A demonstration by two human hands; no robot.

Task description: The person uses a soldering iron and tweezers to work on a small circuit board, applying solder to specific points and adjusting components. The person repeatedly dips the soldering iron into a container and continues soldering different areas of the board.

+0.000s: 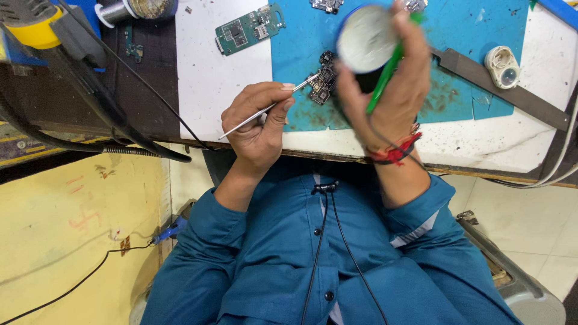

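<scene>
Tweezers (265, 112), thin steel, pinched in left grip (259, 123); right grip (391, 90) clasps round tin (366, 39), green stick (385, 75).

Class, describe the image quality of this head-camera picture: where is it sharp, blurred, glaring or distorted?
Head view: even, soft lighting; the round pale tin in the right hand looks slightly washed out; the thin metal tweezers in the left hand stay sharp; the white table edge bows from wide-angle distortion.
</scene>
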